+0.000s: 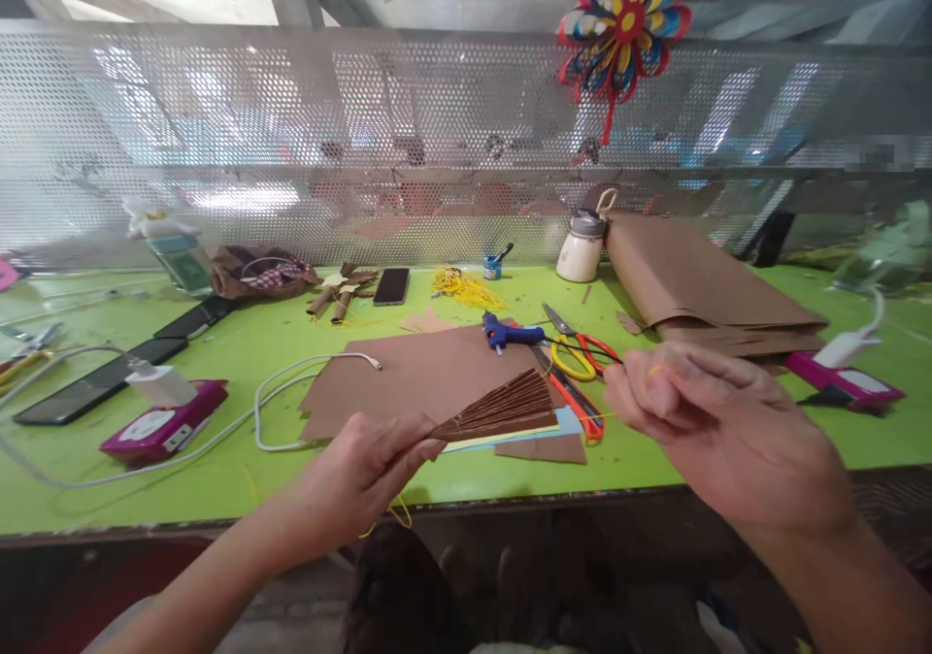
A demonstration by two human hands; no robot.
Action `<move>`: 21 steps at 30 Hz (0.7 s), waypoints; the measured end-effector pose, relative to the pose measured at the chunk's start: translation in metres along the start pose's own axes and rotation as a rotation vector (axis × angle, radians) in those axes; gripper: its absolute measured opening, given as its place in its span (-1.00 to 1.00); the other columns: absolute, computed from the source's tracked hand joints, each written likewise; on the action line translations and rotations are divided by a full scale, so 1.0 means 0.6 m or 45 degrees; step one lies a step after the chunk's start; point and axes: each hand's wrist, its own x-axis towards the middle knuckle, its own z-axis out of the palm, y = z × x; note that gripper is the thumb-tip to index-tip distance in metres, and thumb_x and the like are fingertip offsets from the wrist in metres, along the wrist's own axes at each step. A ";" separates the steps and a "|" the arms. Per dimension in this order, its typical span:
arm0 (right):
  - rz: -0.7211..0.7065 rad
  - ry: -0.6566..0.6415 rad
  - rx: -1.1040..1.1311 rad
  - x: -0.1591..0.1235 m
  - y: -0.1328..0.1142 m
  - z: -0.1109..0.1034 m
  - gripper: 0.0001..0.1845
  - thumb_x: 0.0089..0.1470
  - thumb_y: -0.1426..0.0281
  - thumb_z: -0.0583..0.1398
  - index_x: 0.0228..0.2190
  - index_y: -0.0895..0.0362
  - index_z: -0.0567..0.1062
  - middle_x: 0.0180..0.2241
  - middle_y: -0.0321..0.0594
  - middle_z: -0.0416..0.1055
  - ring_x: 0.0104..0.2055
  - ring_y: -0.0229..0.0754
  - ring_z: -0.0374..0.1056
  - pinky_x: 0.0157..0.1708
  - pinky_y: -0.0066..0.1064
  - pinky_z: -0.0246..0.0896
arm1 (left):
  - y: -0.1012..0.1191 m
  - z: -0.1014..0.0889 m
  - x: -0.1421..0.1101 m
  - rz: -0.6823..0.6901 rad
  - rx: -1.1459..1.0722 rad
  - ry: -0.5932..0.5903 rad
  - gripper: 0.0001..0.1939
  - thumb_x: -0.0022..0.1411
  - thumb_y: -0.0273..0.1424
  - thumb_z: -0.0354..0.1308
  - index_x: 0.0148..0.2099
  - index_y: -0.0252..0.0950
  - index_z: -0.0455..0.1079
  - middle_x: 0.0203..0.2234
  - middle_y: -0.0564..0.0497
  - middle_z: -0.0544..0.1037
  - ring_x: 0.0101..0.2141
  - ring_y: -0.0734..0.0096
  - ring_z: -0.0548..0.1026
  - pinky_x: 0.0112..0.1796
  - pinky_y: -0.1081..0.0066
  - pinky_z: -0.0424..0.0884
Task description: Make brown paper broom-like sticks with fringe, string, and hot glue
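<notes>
My left hand (364, 479) is closed on the narrow end of a pleated brown paper fan (502, 408), holding it out over the front of the green table (240, 343). A thin yellow thread (399, 513) hangs below that hand. My right hand (699, 421) is to the right of the fan, its fingers pinched on a thin yellow thread (604, 417) that runs toward the fan. Under the fan lie flat brown paper sheets (415, 373).
A blue glue gun (510, 332), yellow-handled scissors (579, 348) and an orange cutter (579, 404) lie behind the fan. Brown paper stack (691, 285) and white jar (581, 246) at back right. Phones (94, 382), pink boxes (164, 426) and a white cable (291, 382) sit left. Mesh wall behind.
</notes>
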 end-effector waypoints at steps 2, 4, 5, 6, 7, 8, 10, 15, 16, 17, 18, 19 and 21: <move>-0.005 0.033 -0.008 -0.004 -0.001 0.002 -0.66 0.20 0.36 0.07 -0.59 0.10 0.43 -0.65 -0.33 -0.03 -0.56 -0.24 -0.02 -0.53 -0.30 -0.15 | 0.005 0.001 0.001 0.024 0.020 0.016 -0.67 0.38 -0.25 -0.17 -0.33 -0.26 0.31 -0.58 0.13 0.38 -0.53 0.54 0.33 -0.43 0.49 0.16; 0.005 0.064 -0.027 -0.006 -0.003 0.000 -0.66 0.20 0.36 0.06 -0.58 0.10 0.44 -0.64 -0.33 -0.04 -0.57 -0.24 -0.03 -0.54 -0.29 -0.16 | 0.008 0.001 0.001 0.050 0.040 0.026 -0.68 0.39 -0.26 -0.17 -0.31 -0.25 0.32 -0.56 0.13 0.39 -0.52 0.53 0.35 -0.42 0.49 0.16; 0.009 0.079 -0.039 -0.007 -0.006 -0.005 -0.67 0.19 0.36 0.07 -0.58 0.10 0.44 -0.64 -0.32 -0.04 -0.57 -0.24 -0.03 -0.54 -0.29 -0.16 | 0.008 0.001 0.001 0.055 0.048 0.029 -0.68 0.39 -0.26 -0.17 -0.30 -0.25 0.33 -0.56 0.13 0.40 -0.51 0.53 0.35 -0.42 0.49 0.16; -0.006 0.102 -0.049 -0.007 -0.009 -0.011 -0.67 0.18 0.37 0.07 -0.59 0.09 0.44 -0.64 -0.32 -0.05 -0.57 -0.24 -0.03 -0.55 -0.29 -0.17 | 0.006 0.000 -0.001 0.053 0.051 0.032 -0.69 0.39 -0.27 -0.17 -0.30 -0.25 0.33 -0.55 0.13 0.40 -0.51 0.53 0.35 -0.42 0.49 0.15; -0.031 0.131 -0.062 -0.006 -0.013 -0.019 -0.67 0.16 0.38 0.07 -0.60 0.09 0.43 -0.65 -0.32 -0.05 -0.58 -0.23 -0.04 -0.56 -0.28 -0.18 | 0.003 0.000 -0.002 0.046 0.048 0.033 -0.68 0.39 -0.27 -0.17 -0.31 -0.26 0.32 -0.56 0.14 0.39 -0.52 0.54 0.34 -0.43 0.49 0.15; -0.065 0.173 -0.077 -0.005 -0.019 -0.029 -0.66 0.16 0.39 0.06 -0.62 0.08 0.42 -0.66 -0.32 -0.07 -0.59 -0.24 -0.06 -0.56 -0.27 -0.19 | -0.001 0.000 -0.004 0.031 0.041 0.038 -0.68 0.39 -0.28 -0.17 -0.33 -0.26 0.31 -0.57 0.14 0.37 -0.53 0.54 0.33 -0.44 0.49 0.14; -0.126 0.263 -0.113 -0.001 -0.030 -0.049 -0.63 0.15 0.39 0.04 -0.66 0.07 0.40 -0.69 -0.34 -0.11 -0.63 -0.25 -0.11 -0.57 -0.25 -0.20 | -0.010 0.001 -0.008 -0.014 0.021 0.047 -0.68 0.38 -0.28 -0.16 -0.37 -0.27 0.28 -0.59 0.14 0.35 -0.55 0.56 0.30 -0.45 0.50 0.13; -0.050 0.229 -0.174 0.016 -0.042 -0.098 -0.63 0.13 0.36 0.07 -0.68 0.08 0.41 -0.69 -0.32 -0.01 -0.61 -0.27 0.00 -0.54 -0.25 -0.05 | -0.027 0.006 -0.007 -0.035 -0.048 0.020 -0.68 0.38 -0.30 -0.16 -0.39 -0.28 0.24 -0.60 0.14 0.30 -0.56 0.56 0.26 -0.47 0.50 0.11; -0.031 0.193 -0.212 0.022 -0.039 -0.112 -0.65 0.12 0.34 0.10 -0.67 0.08 0.42 -0.64 -0.28 0.09 -0.56 -0.25 0.11 -0.51 -0.25 0.03 | -0.028 0.006 -0.005 -0.035 -0.058 0.015 -0.68 0.38 -0.29 -0.16 -0.39 -0.28 0.25 -0.59 0.14 0.30 -0.56 0.56 0.26 -0.47 0.50 0.11; -0.005 0.160 -0.281 0.029 -0.035 -0.128 -0.68 0.10 0.32 0.13 -0.65 0.08 0.44 -0.58 -0.23 0.21 -0.48 -0.20 0.21 -0.46 -0.24 0.11 | -0.029 0.005 -0.002 -0.037 -0.065 0.005 -0.68 0.38 -0.28 -0.17 -0.38 -0.29 0.25 -0.59 0.13 0.31 -0.56 0.56 0.27 -0.47 0.50 0.11; 0.025 0.139 -0.396 0.036 -0.030 -0.146 -0.72 0.08 0.31 0.16 -0.62 0.08 0.46 -0.48 -0.16 0.31 -0.38 -0.13 0.30 -0.41 -0.21 0.18 | -0.029 0.004 0.000 -0.043 -0.072 -0.008 -0.67 0.38 -0.27 -0.17 -0.38 -0.29 0.26 -0.58 0.12 0.32 -0.55 0.55 0.28 -0.46 0.49 0.12; 0.048 0.151 -0.561 0.044 -0.025 -0.164 -0.79 0.05 0.29 0.19 -0.55 0.08 0.50 -0.34 -0.09 0.40 -0.26 -0.04 0.35 -0.33 -0.16 0.24 | -0.028 0.003 0.003 -0.046 -0.079 -0.026 -0.66 0.38 -0.26 -0.17 -0.38 -0.30 0.26 -0.57 0.12 0.33 -0.55 0.55 0.29 -0.46 0.49 0.12; -0.062 0.361 -1.065 0.059 -0.015 -0.189 -0.87 -0.02 0.28 0.25 -0.47 0.08 0.54 -0.32 -0.08 0.44 -0.21 0.06 0.36 -0.27 -0.09 0.28 | -0.026 0.000 0.012 -0.047 -0.085 -0.066 -0.65 0.38 -0.25 -0.18 -0.36 -0.30 0.29 -0.55 0.10 0.37 -0.53 0.53 0.32 -0.46 0.49 0.12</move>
